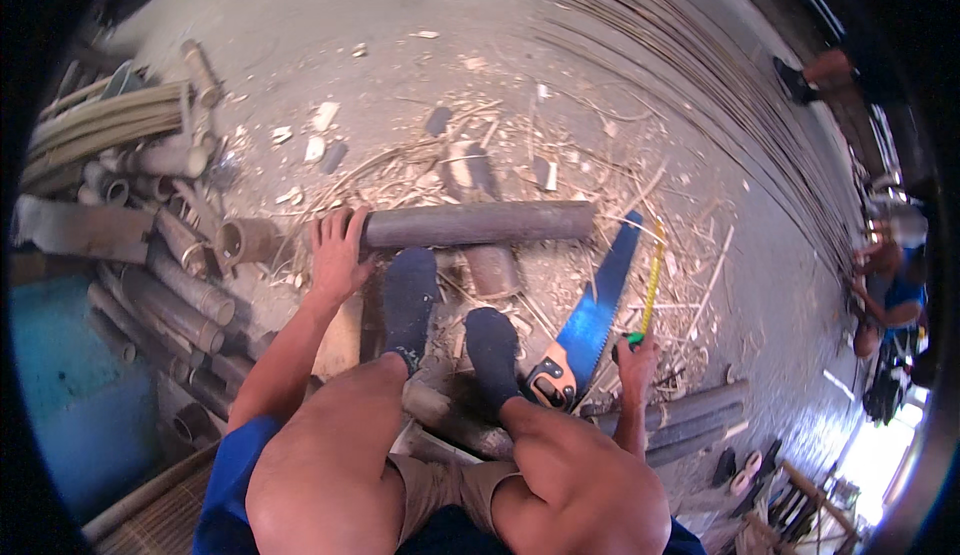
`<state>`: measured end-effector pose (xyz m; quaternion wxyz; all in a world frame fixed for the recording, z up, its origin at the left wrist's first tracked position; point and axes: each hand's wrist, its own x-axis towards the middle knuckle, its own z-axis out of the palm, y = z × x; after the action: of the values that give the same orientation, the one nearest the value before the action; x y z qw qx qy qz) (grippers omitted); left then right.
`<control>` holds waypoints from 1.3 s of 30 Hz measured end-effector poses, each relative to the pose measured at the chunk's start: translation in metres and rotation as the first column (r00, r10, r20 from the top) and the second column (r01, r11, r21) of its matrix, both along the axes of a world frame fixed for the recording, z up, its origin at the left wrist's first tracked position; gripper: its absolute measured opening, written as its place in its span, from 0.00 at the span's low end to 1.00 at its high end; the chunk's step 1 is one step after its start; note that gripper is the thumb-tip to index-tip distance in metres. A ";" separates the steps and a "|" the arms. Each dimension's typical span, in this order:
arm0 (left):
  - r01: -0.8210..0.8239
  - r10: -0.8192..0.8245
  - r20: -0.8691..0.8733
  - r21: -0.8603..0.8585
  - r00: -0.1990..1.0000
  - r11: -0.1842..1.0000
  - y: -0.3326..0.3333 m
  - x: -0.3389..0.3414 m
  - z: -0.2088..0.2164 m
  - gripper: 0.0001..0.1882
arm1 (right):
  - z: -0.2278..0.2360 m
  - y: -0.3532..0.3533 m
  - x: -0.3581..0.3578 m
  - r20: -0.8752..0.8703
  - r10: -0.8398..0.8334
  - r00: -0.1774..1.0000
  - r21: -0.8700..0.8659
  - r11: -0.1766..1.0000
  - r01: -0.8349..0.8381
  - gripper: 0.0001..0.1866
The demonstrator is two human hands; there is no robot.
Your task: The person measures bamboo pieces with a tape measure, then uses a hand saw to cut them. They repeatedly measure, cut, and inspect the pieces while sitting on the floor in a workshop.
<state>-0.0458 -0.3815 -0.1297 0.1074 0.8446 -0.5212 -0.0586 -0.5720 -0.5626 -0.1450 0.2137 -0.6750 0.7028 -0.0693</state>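
My left hand (340,251) is wrapped over a thick brown bamboo pole (480,225) near its left end, thumb toward me. The pole lies crosswise in front of my feet, resting across a shorter bamboo piece (493,271). In my right hand (637,363) is a green and black tape measure (634,339), its yellow blade (653,280) drawn out away from me. Just left of that hand, a handsaw (592,317) with a blue blade and a tan and black handle lies on the floor, teeth toward the tape.
Bamboo sections (175,305) are heaped at left by a blue panel (80,375). Shavings and offcuts litter the floor ahead. Long thin strips (700,75) stretch along the far right. Another person (895,285) sits at the right edge. Dark poles (690,417) lie near my right forearm.
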 end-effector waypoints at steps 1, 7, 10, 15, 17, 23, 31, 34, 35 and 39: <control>0.000 0.000 -0.009 0.001 1.000 1.000 0.002 0.006 -0.001 0.47 | 0.003 -0.004 -0.002 0.051 -0.002 0.999 -0.004 1.000 0.002 0.33; 0.144 -0.054 -0.314 0.269 0.948 0.952 -0.016 0.046 0.006 0.42 | 0.040 -0.018 0.020 0.752 -0.444 0.488 0.418 0.893 0.169 0.30; 0.149 -0.083 -0.208 0.328 0.975 0.933 -0.018 0.043 0.016 0.43 | 0.072 -0.023 0.062 0.869 -0.275 0.412 0.343 0.934 -0.100 0.31; -0.208 0.048 -0.504 -0.266 0.862 0.941 -0.024 -0.013 0.028 0.34 | 0.119 -0.044 0.164 0.540 0.378 0.752 0.274 0.766 -0.582 0.31; -0.531 0.084 -0.830 -0.271 0.552 0.803 -0.022 -0.034 0.029 0.27 | 0.130 -0.045 0.206 0.394 0.660 0.640 0.193 0.621 -0.760 0.30; -0.936 -0.042 -0.999 -0.014 0.000 0.350 0.009 -0.020 0.003 0.19 | 0.147 -0.037 0.300 0.163 0.909 0.385 0.223 0.346 -0.911 0.32; -0.976 0.274 -0.960 0.011 0.049 0.217 0.051 0.036 -0.026 0.16 | 0.136 -0.024 0.352 -0.010 0.968 0.250 0.154 0.249 -0.956 0.35; -0.947 0.294 -0.955 0.127 -0.037 0.295 0.049 0.038 -0.028 0.17 | 0.136 -0.032 0.344 -0.081 0.960 0.267 0.129 0.275 -0.953 0.35; -0.945 0.303 -0.953 0.076 0.026 0.319 0.047 0.037 -0.028 0.17 | 0.136 -0.036 0.339 -0.111 0.953 0.282 0.131 0.296 -0.946 0.34; -0.944 0.328 -0.942 0.042 0.071 0.326 0.043 0.032 -0.029 0.18 | 0.132 -0.051 0.309 -0.141 0.935 0.326 0.069 0.338 -0.939 0.32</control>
<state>-0.0141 -0.3384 -0.1590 0.6203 0.7450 0.0985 -0.2247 -0.2630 -0.6139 -0.0126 0.1508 -0.9619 0.1997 0.1101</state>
